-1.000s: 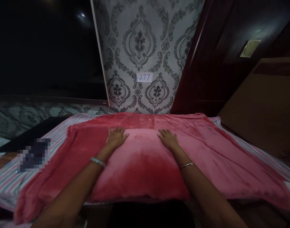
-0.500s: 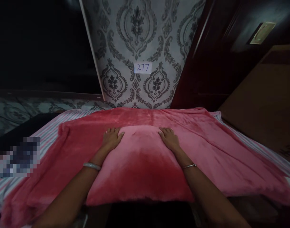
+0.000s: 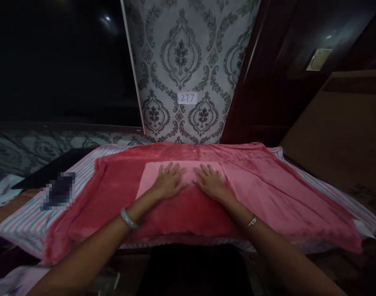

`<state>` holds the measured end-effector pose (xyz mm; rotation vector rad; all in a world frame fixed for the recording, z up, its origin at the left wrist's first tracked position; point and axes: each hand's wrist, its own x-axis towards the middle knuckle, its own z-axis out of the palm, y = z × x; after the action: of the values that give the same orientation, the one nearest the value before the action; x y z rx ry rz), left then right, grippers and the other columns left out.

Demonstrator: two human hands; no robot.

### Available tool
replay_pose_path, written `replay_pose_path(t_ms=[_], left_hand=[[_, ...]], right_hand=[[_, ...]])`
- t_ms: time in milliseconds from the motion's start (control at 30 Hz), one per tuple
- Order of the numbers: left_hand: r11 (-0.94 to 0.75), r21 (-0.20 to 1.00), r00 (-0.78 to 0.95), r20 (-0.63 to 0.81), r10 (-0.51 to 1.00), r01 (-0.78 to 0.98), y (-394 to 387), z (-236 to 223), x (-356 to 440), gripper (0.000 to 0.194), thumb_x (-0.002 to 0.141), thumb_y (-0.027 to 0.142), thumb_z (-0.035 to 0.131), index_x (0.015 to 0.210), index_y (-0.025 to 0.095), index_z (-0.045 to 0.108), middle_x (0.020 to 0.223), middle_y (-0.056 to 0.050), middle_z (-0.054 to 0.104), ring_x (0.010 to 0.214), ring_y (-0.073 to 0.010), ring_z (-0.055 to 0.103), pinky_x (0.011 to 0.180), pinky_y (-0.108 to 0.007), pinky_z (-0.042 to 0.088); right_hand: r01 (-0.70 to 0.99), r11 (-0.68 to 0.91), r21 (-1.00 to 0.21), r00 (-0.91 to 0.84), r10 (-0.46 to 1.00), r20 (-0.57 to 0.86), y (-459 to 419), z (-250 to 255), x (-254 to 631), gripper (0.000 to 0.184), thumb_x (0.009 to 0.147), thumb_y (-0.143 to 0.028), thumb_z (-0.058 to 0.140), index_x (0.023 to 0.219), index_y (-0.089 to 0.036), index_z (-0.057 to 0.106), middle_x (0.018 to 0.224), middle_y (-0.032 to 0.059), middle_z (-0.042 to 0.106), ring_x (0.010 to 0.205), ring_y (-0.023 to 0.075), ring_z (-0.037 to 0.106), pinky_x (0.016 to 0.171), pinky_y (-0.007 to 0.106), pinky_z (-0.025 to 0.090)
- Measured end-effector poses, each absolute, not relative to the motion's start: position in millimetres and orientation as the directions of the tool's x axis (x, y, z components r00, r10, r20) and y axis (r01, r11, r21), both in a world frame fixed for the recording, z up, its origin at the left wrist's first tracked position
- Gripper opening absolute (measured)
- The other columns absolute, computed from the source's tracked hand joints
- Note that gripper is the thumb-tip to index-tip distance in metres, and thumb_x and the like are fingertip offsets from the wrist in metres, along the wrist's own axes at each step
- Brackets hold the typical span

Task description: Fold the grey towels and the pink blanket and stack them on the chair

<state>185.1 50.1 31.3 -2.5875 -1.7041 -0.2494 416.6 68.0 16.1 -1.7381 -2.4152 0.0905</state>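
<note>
A pink fleece blanket (image 3: pixel 268 185) lies spread across a bed, with a folded flap (image 3: pixel 151 176) turned over its middle. My left hand (image 3: pixel 169 183) rests flat on that flap, fingers spread, holding nothing. My right hand (image 3: pixel 210 183) lies flat beside it, fingers stretched forward, a short gap between the two. Each wrist wears a thin metal bangle.
A striped sheet (image 3: pixel 27 222) shows under the blanket at left and right. A dark flat object (image 3: pixel 52 170) sits at the left. Patterned wallpaper with a small label reading 277 (image 3: pixel 187 98) rises behind. A dark wooden door (image 3: pixel 268 90) and brown headboard (image 3: pixel 338 135) stand right.
Both hands have slid inward from the flap's outer corners to its centre, and the flap now lies flatter. The view has shifted slightly.
</note>
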Motion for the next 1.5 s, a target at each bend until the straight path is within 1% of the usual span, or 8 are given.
replay_pose_path(t_ms=[267,567,767,1000,1200,1333,1400,1500], left_hand=[[-0.448,0.073,0.445,0.058,0.894,0.891,12.2,-20.9,210.5,0.071,0.098,0.063,0.035,0.158,0.027,0.029,0.166,-0.013,0.023,0.154,-0.0384,0.014,0.120,-0.069,0.010],[-0.402,0.154,0.412,-0.038,0.910,0.903,6.4,21.1,195.0,0.064,0.099,0.056,0.038,0.156,0.027,0.035,0.165,-0.012,0.026,0.153,-0.0344,0.020,0.120,-0.064,0.017],[-0.336,0.073,0.326,0.118,0.938,0.939,-37.9,6.5,143.2,0.063,0.098,0.057,0.041,0.154,0.028,0.040,0.164,-0.011,0.029,0.154,-0.0353,0.018,0.121,-0.066,0.015],[-0.327,0.060,0.313,0.171,0.934,0.943,-49.3,-29.8,136.2,0.059,0.098,0.052,0.043,0.154,0.031,0.039,0.164,-0.010,0.030,0.152,-0.0360,0.025,0.118,-0.067,0.022],[-0.366,0.096,0.339,0.219,0.915,0.926,-50.7,-27.6,127.6,0.057,0.099,0.054,0.041,0.152,0.032,0.042,0.162,-0.010,0.034,0.151,-0.0353,0.027,0.118,-0.066,0.024],[-0.432,0.066,0.400,0.271,0.875,0.899,-76.2,-35.9,103.5,0.074,0.089,0.056,0.060,0.155,0.030,0.037,0.163,-0.011,0.031,0.152,-0.0367,0.024,0.119,-0.067,0.021],[-0.412,0.052,0.378,0.307,0.873,0.910,-90.6,-43.1,89.2,0.083,0.083,0.043,0.069,0.156,0.029,0.033,0.166,-0.012,0.025,0.153,-0.0381,0.020,0.119,-0.066,0.022],[-0.382,0.126,0.319,0.350,0.881,0.916,-102.5,-52.1,72.9,0.088,0.079,0.014,0.062,0.159,0.027,0.027,0.168,-0.011,0.019,0.152,-0.0339,0.025,0.119,-0.055,0.031]], right_hand=[[0.927,0.360,-0.101,-0.349,0.930,0.111,34.8,-22.4,408.8,0.061,0.102,-0.055,0.038,0.158,-0.032,0.032,0.167,0.0063,0.017,0.154,0.0344,0.012,0.117,0.067,0.015],[0.927,0.350,-0.137,-0.346,0.937,0.056,17.2,5.6,420.4,0.059,0.104,-0.052,0.034,0.158,-0.027,0.033,0.165,0.0098,0.025,0.152,0.0324,0.021,0.118,0.062,0.021],[0.924,0.370,-0.099,-0.336,0.906,0.257,-28.2,-28.9,476.5,0.056,0.102,-0.053,0.039,0.151,-0.029,0.046,0.161,0.0094,0.035,0.150,0.0357,0.023,0.116,0.065,0.025],[0.847,0.481,-0.227,-0.336,0.814,0.473,-33.6,-74.3,494.0,0.053,0.102,-0.047,0.037,0.147,-0.024,0.053,0.156,0.0062,0.043,0.153,0.0292,0.016,0.121,0.054,0.029],[0.818,0.520,-0.245,-0.337,0.779,0.529,-31.8,-82.1,497.0,0.055,0.102,-0.045,0.040,0.155,-0.030,0.039,0.161,0.0042,0.036,0.153,0.0286,0.016,0.121,0.056,0.028],[0.775,0.581,-0.250,-0.374,0.740,0.560,-47.5,-89.8,513.6,0.078,0.096,-0.050,0.053,0.162,-0.031,0.016,0.166,0.0074,0.022,0.153,0.0324,0.016,0.119,0.058,0.030],[0.762,0.585,-0.278,-0.379,0.751,0.541,-57.3,-93.6,522.5,0.088,0.091,-0.047,0.061,0.162,-0.032,0.012,0.168,0.0084,0.015,0.152,0.0344,0.018,0.118,0.058,0.032],[0.737,0.589,-0.331,-0.393,0.773,0.498,-63.9,-96.5,532.6,0.086,0.090,-0.029,0.058,0.162,-0.035,0.012,0.168,0.0078,0.014,0.150,0.0318,0.027,0.115,0.054,0.037]])
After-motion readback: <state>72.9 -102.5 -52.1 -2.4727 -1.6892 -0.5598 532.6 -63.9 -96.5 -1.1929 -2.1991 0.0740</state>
